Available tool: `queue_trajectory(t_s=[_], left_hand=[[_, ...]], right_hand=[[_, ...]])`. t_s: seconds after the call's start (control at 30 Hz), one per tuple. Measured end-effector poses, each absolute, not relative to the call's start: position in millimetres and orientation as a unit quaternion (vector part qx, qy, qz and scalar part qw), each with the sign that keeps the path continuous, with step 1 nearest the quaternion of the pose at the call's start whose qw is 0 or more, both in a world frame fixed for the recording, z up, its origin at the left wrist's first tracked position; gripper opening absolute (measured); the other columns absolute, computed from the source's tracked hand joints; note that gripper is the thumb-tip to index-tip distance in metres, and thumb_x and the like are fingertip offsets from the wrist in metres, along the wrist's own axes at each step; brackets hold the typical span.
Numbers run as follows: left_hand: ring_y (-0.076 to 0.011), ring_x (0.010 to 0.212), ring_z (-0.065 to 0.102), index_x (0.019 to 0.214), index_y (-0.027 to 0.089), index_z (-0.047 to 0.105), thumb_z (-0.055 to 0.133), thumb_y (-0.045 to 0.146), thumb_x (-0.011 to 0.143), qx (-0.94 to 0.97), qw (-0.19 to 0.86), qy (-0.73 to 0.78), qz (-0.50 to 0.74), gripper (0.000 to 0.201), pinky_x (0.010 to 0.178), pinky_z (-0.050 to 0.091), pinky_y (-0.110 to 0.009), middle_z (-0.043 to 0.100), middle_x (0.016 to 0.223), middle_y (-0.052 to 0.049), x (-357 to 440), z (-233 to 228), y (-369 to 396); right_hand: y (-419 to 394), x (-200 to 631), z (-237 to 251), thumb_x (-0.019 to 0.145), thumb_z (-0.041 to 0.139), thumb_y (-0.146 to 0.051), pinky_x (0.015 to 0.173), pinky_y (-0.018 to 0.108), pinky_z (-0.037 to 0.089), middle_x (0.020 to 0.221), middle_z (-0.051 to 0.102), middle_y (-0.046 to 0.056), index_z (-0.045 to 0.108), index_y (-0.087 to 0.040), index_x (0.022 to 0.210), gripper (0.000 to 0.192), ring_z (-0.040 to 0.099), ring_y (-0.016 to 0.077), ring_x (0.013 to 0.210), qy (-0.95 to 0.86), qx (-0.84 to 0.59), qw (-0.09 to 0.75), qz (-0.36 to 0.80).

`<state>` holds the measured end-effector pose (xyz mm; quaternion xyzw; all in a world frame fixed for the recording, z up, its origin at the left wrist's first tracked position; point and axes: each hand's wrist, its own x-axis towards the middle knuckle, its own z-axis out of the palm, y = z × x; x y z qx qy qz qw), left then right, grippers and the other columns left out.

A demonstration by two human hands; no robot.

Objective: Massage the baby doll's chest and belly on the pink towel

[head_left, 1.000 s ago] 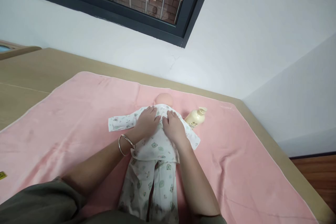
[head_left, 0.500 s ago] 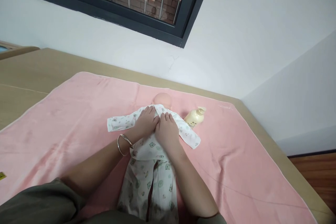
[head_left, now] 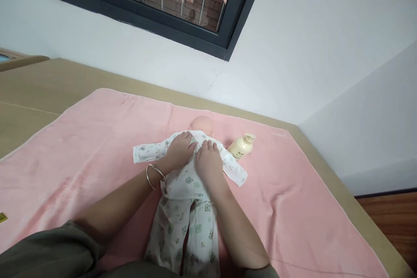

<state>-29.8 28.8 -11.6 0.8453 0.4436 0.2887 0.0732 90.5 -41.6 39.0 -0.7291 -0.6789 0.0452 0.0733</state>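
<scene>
A baby doll (head_left: 202, 124) lies on a pink blanket (head_left: 107, 121), its bald head pointing away from me. White printed baby clothes (head_left: 182, 182) cover its body, sleeves spread to both sides and legs toward me. My left hand (head_left: 181, 150) rests flat on the left of the doll's upper body, fingers stretched toward its shoulder. Beside it, my right hand (head_left: 209, 160) lies on the right upper body, fingers extended; a small gap shows between the hands. Whether the doll is face up or face down I cannot tell for sure.
A cream pump bottle (head_left: 241, 147) lies tilted by the doll's right-hand sleeve. Under the blanket is a tan surface (head_left: 39, 80), bordered by a white wall (head_left: 276, 74) with a dark-framed window (head_left: 224, 39). A small yellow tag (head_left: 3, 217) shows at the left edge.
My hands have drawn slightly apart, the right one shifting a little to the right. The right-hand sleeve has moved slightly; the doll otherwise stays in place.
</scene>
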Motion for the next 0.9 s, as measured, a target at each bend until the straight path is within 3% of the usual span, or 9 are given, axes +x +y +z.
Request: queue_trajectory(t_s=[0.17, 0.37, 0.73, 0.9], left_hand=[[-0.0333, 0.126, 0.059, 0.112, 0.013, 0.065, 0.039, 0.026, 0.099, 0.829, 0.050, 0.473, 0.292, 0.032, 0.111, 0.044, -0.057, 0.069, 0.122, -0.021, -24, -26, 29], [-0.0345, 0.137, 0.053, 0.132, 0.009, 0.058, 0.035, 0.032, 0.102, 0.807, 0.033, 0.512, 0.292, 0.044, 0.114, 0.043, -0.055, 0.063, 0.138, -0.022, -17, -30, 25], [-0.0369, 0.137, 0.054, 0.135, 0.003, 0.057, 0.038, 0.027, 0.100, 0.816, 0.032, 0.497, 0.294, 0.047, 0.114, 0.045, -0.054, 0.063, 0.140, -0.025, -10, -15, -4], [-0.0315, 0.134, 0.058, 0.128, 0.010, 0.064, 0.038, 0.021, 0.096, 0.822, 0.075, 0.476, 0.302, 0.043, 0.117, 0.045, -0.050, 0.066, 0.138, -0.019, -14, -9, 4]], right_hand=[[-48, 83, 41, 0.102, 0.036, -0.018, 0.123, 0.058, 0.025, 0.162, 0.041, 0.022, 0.040, -0.002, 0.156, 0.056, 0.033, 0.0392, 0.152, -0.700, -0.709, 0.066, 0.058], [-22, 115, 37, 0.106, 0.034, -0.036, 0.127, 0.052, 0.021, 0.166, 0.036, 0.017, 0.040, -0.008, 0.158, 0.059, 0.030, 0.0334, 0.155, -0.676, -0.721, 0.120, 0.099], [-14, 132, 30, 0.103, 0.042, -0.040, 0.128, 0.047, 0.017, 0.167, 0.033, 0.018, 0.038, -0.007, 0.158, 0.064, 0.027, 0.0304, 0.157, -0.700, -0.693, 0.137, 0.107], [-26, 113, 39, 0.106, 0.035, -0.028, 0.123, 0.048, 0.028, 0.156, 0.048, 0.026, 0.043, 0.001, 0.152, 0.055, 0.041, 0.0345, 0.148, -0.699, -0.709, 0.084, 0.046]])
